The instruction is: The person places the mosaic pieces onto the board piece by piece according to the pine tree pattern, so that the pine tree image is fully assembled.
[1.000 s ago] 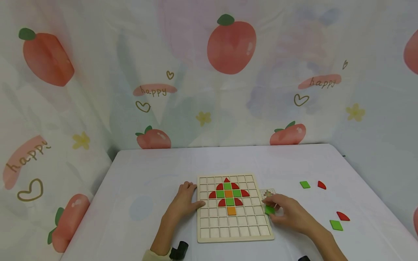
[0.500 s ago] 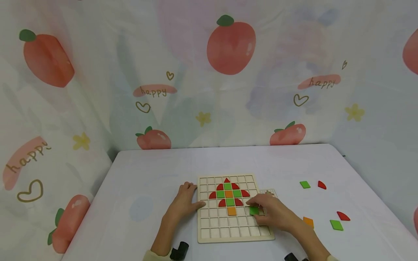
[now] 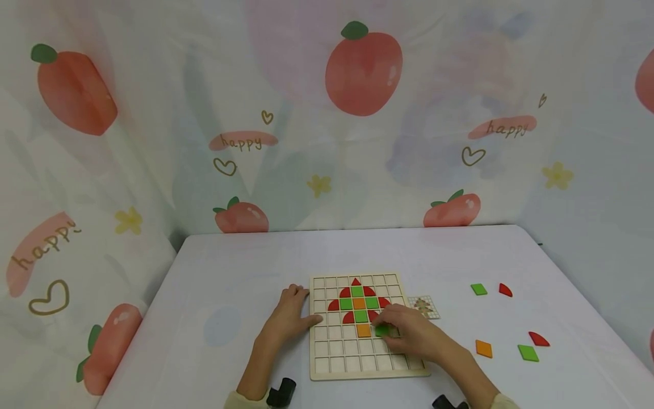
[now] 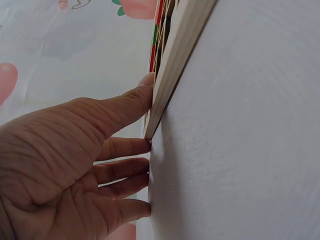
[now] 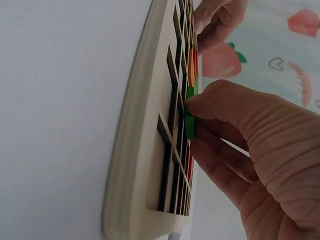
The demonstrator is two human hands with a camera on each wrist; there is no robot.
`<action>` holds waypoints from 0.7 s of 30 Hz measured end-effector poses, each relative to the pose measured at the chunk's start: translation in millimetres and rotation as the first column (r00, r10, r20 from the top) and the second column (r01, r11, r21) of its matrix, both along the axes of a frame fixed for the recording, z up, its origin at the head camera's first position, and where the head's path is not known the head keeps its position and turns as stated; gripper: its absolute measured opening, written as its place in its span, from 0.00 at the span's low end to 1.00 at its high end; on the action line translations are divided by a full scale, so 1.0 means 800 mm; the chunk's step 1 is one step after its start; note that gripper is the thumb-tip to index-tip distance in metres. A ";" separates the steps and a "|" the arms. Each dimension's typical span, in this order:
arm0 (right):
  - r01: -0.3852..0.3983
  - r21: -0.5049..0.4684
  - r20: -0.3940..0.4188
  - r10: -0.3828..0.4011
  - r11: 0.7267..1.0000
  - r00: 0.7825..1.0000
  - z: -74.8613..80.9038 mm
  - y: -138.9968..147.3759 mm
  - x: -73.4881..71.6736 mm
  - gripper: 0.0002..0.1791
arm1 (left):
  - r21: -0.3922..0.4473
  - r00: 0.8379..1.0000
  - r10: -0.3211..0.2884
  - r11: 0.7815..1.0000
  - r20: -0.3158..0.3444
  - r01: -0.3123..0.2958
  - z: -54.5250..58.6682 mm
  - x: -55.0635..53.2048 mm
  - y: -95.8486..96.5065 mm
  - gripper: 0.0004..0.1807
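Observation:
A wooden grid board (image 3: 334, 372) lies on the white table, with red, green and orange tiles set in its upper middle. My left hand (image 3: 287, 315) is at the board's left side. Its thumb rests on the rim, while its fairly straight fingers touch the tabletop beside the edge, as the left wrist view shows. Over the board, my right hand (image 3: 416, 332) pinches a green square tile (image 5: 190, 117) between thumb and fingers. That tile is just right of the orange tile (image 3: 363, 330); whether it sits fully in a cell I cannot tell.
A small pattern card (image 3: 424, 307) lies against the board's right side. Farther right are loose tiles: an orange one (image 3: 483, 349), green ones (image 3: 478, 289) and red quarter-circles (image 3: 505, 290). A patterned cloth (image 3: 368, 170) hangs behind the table.
My right hand has carried the green tile leftward from beside the board to the spot by the orange tile. The card and a loose orange tile are now uncovered. My left hand stays put.

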State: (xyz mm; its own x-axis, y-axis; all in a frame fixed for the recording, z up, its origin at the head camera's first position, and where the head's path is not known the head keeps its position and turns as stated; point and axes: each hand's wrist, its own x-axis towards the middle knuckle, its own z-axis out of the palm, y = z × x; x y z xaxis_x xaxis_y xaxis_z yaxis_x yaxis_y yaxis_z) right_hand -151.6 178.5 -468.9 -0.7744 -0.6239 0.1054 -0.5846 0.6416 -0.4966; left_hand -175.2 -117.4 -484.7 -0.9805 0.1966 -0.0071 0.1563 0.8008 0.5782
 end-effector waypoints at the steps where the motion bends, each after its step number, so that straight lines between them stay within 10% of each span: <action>1: -0.007 -0.007 0.001 0.007 1.000 1.000 0.000 -0.001 0.000 0.12 | 0.000 1.000 -0.001 1.000 -0.001 0.001 0.000 0.000 0.000 0.38; 21: -0.034 -0.043 -0.093 0.029 0.999 0.995 -0.005 -0.002 0.004 0.09 | 0.005 1.000 0.003 1.000 -0.004 -0.003 -0.001 0.000 0.000 0.38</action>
State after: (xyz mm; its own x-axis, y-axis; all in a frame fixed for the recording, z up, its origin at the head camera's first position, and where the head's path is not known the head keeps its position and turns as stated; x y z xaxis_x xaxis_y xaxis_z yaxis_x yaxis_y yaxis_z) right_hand -148.2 176.8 -472.9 -0.7400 -0.6409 0.2039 -0.6489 0.6006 -0.4671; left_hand -174.8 -117.3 -485.6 -0.9811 0.1934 -0.0024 0.1559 0.7982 0.5818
